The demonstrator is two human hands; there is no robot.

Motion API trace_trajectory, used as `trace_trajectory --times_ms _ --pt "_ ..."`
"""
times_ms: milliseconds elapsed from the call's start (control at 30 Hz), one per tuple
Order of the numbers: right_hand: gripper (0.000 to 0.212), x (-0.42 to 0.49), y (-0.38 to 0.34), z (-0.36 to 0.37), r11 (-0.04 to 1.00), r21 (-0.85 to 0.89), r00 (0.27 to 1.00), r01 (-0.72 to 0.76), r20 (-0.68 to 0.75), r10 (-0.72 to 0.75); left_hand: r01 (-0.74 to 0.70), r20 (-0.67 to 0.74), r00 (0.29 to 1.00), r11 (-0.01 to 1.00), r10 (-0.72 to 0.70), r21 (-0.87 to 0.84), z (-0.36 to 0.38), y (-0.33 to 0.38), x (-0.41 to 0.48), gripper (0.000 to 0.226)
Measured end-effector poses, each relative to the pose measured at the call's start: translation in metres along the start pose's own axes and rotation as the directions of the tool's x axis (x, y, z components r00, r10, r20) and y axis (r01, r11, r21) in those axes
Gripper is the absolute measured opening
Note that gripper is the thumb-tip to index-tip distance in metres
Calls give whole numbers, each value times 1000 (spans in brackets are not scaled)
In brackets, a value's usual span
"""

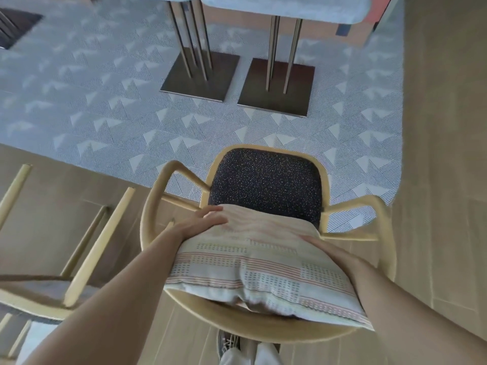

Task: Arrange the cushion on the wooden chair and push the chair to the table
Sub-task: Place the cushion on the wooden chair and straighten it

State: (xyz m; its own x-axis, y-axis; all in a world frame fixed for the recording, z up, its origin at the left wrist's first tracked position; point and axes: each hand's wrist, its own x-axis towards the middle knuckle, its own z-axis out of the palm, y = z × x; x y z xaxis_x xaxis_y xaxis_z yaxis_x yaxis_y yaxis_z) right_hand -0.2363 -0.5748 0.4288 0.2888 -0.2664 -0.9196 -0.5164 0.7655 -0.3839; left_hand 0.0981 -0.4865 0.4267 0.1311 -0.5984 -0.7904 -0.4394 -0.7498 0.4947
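Wooden chair [238,329] stands with its back rail nearest the person and its dark speckled seat [266,185] facing away, toward the table [284,6] ahead. The striped cushion [258,264] lies across the back rail: its near edge hangs over that rail and its far edge reaches the rear edge of the seat. Its long axis runs side to side between the armrests.

The left hand [203,219] holds the cushion's far left corner, fingers curled over the edge. The right hand [334,254] lies along the right edge, fingers seemingly straight and pressing; blur hides the thumb. Both hands are about equally near, so the cushion probably has to go forward and down onto the seat.

Between chair and table lie patterned carpet [79,101] and two square metal bases [276,88]; the right-hand one is nearer the chair's front. A second chair [97,243] stands apart on the left.
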Motion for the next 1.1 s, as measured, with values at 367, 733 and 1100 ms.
trace_trajectory --times_ms 367,733,1100 --pt "48 -73 -69 45 623 -241 556 744 -296 -777 -697 -649 675 592 350 -406 7 65 -105 33" --pt "93 -327 -102 196 21 2 21 1000 109 -994 -960 -871 112 277 478 28 -53 64 -417 51" --pt "92 -429 26 427 -103 269 -221 958 459 -861 -881 -964 -153 413 217 232 6 -169 -664 54"
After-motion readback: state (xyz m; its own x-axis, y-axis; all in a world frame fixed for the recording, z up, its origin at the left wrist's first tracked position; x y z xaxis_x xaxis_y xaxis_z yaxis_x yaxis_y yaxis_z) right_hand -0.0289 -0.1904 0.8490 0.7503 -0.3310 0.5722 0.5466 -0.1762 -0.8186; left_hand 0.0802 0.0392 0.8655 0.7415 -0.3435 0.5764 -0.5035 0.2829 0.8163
